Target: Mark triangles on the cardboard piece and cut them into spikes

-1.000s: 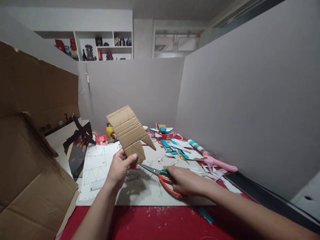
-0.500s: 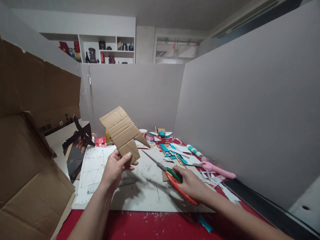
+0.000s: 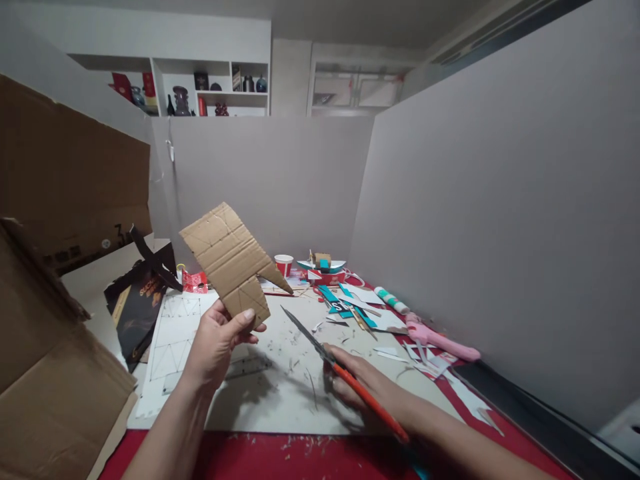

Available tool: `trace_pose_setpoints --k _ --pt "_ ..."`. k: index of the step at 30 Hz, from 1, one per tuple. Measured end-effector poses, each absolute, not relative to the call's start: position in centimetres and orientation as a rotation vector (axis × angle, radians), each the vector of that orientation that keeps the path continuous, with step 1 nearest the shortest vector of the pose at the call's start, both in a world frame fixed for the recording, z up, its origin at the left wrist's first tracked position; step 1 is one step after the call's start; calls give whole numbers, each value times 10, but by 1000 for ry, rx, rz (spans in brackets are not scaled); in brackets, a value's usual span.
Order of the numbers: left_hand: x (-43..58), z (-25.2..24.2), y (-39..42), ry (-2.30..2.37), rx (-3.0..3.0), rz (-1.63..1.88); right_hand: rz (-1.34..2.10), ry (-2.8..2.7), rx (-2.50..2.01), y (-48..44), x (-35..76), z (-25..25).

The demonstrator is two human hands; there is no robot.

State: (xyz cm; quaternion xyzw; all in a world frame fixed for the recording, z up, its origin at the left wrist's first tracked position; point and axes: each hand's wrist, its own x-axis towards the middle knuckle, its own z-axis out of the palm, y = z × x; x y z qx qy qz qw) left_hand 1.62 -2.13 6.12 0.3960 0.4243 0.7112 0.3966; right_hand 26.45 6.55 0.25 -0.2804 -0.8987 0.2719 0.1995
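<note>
My left hand (image 3: 216, 344) grips the bottom of a brown corrugated cardboard piece (image 3: 227, 257) and holds it upright above the work mat. The piece has pencil lines and a pointed tab sticking out to the right. My right hand (image 3: 356, 383) is closed on the orange handles of a pair of scissors (image 3: 320, 348). The blades are raised off the mat and point up and left toward the cardboard, a short gap below its pointed tab.
A white mat (image 3: 280, 380) lies on the red table (image 3: 310, 457). A ruler (image 3: 247, 366) and a sheet with drawn triangles (image 3: 173, 333) sit left. Paper scraps, a red cup (image 3: 284, 264), a glue stick (image 3: 391, 300) and a pink tool (image 3: 443, 340) lie right. Big cardboard sheets (image 3: 55, 333) stand left; grey partitions surround.
My right hand picked the scissors up off the mat and raised their blades toward the cardboard. My left hand shifted the cardboard a little to the left.
</note>
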Motion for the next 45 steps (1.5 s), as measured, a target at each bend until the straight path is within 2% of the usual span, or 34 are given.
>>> trace_pose_setpoints --k 27,33,45 --pt "39 53 -22 1128 1117 1682 1126 -2526 -487 50 266 17" --pt "41 50 -22 1111 1103 1670 1083 -2514 -517 47 265 21" --pt "45 47 -20 1107 1052 1698 1031 -2517 -632 49 269 -2"
